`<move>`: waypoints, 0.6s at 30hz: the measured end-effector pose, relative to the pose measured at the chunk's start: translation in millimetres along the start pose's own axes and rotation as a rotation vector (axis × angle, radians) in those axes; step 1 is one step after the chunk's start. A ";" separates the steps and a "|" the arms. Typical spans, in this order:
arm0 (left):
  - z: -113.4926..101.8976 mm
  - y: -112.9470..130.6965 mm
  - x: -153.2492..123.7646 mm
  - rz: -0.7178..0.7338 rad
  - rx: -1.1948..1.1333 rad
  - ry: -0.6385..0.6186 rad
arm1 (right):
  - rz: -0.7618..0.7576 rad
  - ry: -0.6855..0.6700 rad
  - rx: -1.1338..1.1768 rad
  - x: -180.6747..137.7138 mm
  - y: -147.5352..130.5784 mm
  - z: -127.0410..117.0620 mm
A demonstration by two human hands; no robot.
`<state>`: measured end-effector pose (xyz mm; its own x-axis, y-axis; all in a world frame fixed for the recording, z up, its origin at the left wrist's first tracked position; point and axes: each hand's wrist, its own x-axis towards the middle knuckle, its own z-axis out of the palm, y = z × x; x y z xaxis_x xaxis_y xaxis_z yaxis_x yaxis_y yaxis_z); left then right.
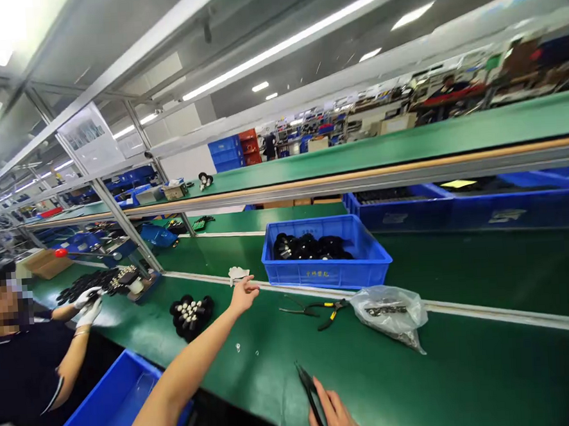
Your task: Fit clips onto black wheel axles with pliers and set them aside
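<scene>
My left hand [244, 295] is stretched out over the green bench, fingers apart and nothing in them. Right behind its fingertips lies a crumpled white glove or cloth [239, 274]; I cannot tell whether they touch. My right hand [334, 414], at the bench's near edge, is closed around black fine-tipped pliers [309, 391], tips pointing away from me. Further back lie yellow-and-black-handled pliers [333, 313] and a slim dark tool [299, 310]. Two tiny clear bits [238, 347] rest left of the pliers I hold. A cluster of black round parts with pale metal ends [190, 315] sits left of my forearm.
A blue bin [327, 277] of black parts stands at the back, beside a clear plastic bag [391, 312] of metal pieces. Another blue bin [103, 404] is at lower left. A gloved co-worker [19, 377] handles a part at left. A green shelf [405, 142] spans above.
</scene>
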<state>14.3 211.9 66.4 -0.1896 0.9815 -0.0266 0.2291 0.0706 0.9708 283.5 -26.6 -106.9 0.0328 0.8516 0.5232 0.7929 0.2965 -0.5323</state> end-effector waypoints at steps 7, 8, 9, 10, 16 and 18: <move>-83.0 -77.5 -105.1 -0.037 0.316 -0.026 | 0.023 -0.158 -0.012 -3.7 -2.3 -10.7; -86.8 -83.6 -116.1 -0.039 0.345 -0.027 | 0.024 -0.168 -0.018 -3.5 -3.1 -11.9; -88.7 -88.7 -125.0 -0.039 0.370 -0.027 | 0.024 -0.176 -0.025 -3.1 -3.7 -12.9; -88.8 -92.9 -131.9 -0.038 0.392 -0.027 | 0.026 -0.182 -0.032 -2.6 -4.0 -13.7; -72.7 -103.4 -142.1 -0.005 0.438 -0.031 | 0.041 -0.184 -0.084 1.2 -4.4 -18.7; -67.2 -101.2 -141.2 0.007 0.433 -0.031 | 0.029 -0.166 -0.094 3.5 -8.8 -23.9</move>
<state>-46.2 54.2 -12.1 -0.1595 0.9866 -0.0343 0.6106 0.1259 0.7819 291.2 -36.5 -84.5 -0.0386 0.9212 0.3872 0.8466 0.2359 -0.4770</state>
